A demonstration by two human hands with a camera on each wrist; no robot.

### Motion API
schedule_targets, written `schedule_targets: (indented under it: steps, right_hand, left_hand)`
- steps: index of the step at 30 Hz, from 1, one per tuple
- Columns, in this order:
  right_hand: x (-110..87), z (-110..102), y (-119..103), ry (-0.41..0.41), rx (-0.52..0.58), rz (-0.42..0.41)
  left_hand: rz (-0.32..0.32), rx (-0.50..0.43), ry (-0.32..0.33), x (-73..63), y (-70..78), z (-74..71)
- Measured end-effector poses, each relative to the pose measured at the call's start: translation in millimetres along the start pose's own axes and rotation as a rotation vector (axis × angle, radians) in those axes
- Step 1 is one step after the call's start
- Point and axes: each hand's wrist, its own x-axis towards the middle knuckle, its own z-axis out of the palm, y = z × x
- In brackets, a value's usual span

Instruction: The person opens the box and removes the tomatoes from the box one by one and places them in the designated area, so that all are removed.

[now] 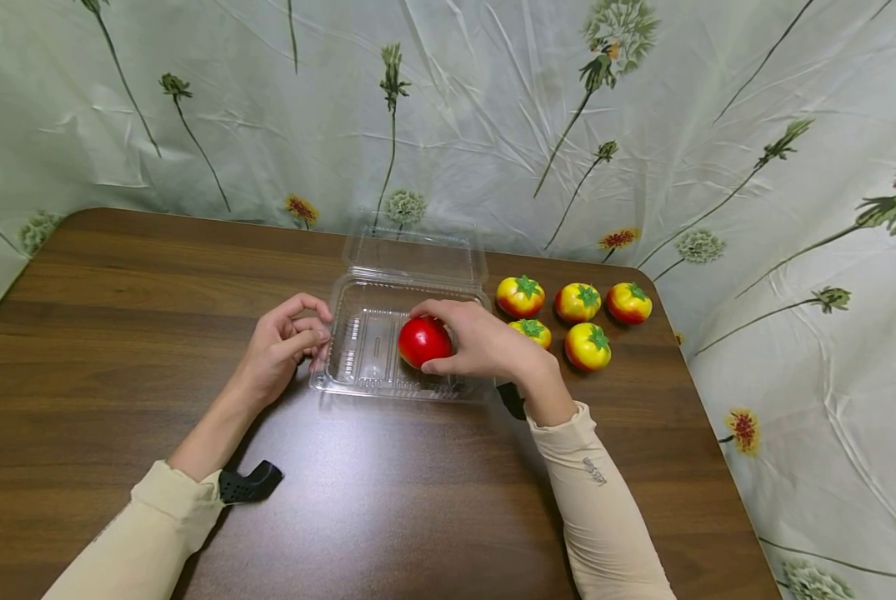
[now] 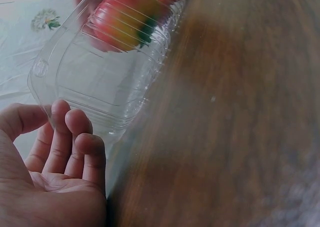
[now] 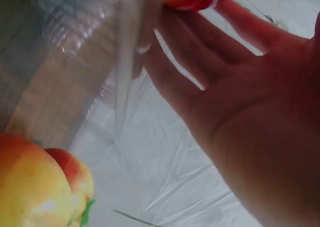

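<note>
A clear plastic container lies with its hinged lid folded back. My right hand holds a glossy toy tomato over the container's right half, thumb on the near side and fingers on the far side. The tomato's red end faces up; through the plastic, the left wrist view shows its yellow side and green leaves below. At the left rim, my left hand has its fingers curled, thumb and fingertips right at the container's corner.
Right of the container stand several red-and-yellow toy tomatoes with green leaf tops, among them a front one and a far right one. A brown wooden table carries everything. Behind it hangs a flower-patterned curtain.
</note>
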Motion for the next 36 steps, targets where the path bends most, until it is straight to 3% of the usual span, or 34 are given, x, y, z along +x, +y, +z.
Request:
schedule_targets:
  steps: [11,22,36]
  right_hand:
    - [-7.3,-6.2,7.7,0.065,0.098,-0.032]
    - [-13.2,-13.4,15.5,0.187,0.155,-0.05]
    - [-21.4,-22.1,22.9,0.363,0.095,-0.057]
  left_hand:
    - [0.003,0.002,-0.001,-0.7,1.2,0.5]
    - [-0.001,0.017,0.001,0.1,0.0,-0.2]
    - [-0.003,0.012,0.007,0.6,-0.4,1.0]
